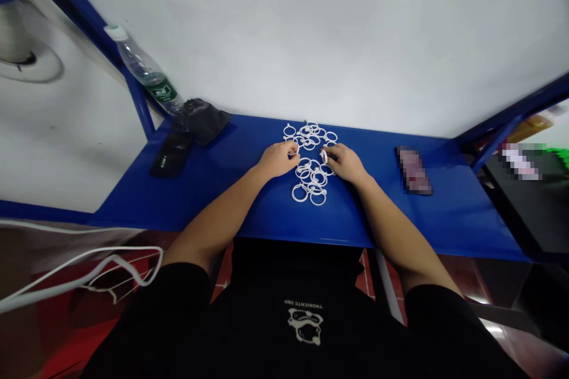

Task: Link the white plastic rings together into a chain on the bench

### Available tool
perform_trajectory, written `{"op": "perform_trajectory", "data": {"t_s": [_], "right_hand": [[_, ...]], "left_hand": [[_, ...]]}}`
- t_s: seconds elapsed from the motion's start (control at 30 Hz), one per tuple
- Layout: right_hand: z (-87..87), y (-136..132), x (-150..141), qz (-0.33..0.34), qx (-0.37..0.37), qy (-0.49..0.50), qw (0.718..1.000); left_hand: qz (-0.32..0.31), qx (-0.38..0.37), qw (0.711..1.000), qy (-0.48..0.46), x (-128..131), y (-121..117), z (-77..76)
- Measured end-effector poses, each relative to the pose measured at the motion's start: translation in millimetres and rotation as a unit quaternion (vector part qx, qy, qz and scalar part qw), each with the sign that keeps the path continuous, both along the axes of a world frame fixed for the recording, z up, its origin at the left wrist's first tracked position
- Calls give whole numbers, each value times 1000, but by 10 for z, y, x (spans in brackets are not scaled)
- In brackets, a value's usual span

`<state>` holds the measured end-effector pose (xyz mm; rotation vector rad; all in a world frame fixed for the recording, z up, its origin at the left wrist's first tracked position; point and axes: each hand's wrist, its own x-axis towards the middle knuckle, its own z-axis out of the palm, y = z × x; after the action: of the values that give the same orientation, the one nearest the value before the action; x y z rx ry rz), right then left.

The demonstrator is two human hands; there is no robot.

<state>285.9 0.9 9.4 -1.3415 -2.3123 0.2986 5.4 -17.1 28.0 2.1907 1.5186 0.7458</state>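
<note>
Loose white plastic curtain rings [317,197], each with a small lug, lie in an overlapping cluster on the blue table [275,210]. On the cluster's left side is my left hand [280,159], its fingers curled in a pinch at a ring's edge [292,143]. My right hand [347,163], at the right side, pinches another white ring [324,157] that is tilted up on edge between thumb and fingers. Both hands rest low, close to the tabletop, with several rings between them and nearer to me. The fingers partly cover the rings they touch.
A clear plastic bottle [144,71] leans at the back left beside a crumpled black bag [204,121] and a black phone-like object [170,155]. A blurred-out phone [413,170] lies to the right. Blue frame posts and a white wall bound the table; white cables [115,257] hang at lower left.
</note>
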Motion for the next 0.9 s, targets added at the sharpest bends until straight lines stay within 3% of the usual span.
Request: {"op": "perform_trajectory", "data": {"t_s": [0.37, 0.57, 0.77, 0.9], "right_hand": [[76, -63, -64, -27, -36, 22, 999], [46, -79, -64, -40, -34, 200, 978], [69, -68, -93, -59, 72, 223, 970], [67, -65, -89, -90, 59, 259, 960]], "left_hand": [[-9, 21, 1000, -17, -6, 37, -71], [-8, 20, 1000, -16, -17, 32, -64], [-13, 28, 999, -20, -20, 31, -54], [-17, 31, 999, -28, -11, 19, -35]]}}
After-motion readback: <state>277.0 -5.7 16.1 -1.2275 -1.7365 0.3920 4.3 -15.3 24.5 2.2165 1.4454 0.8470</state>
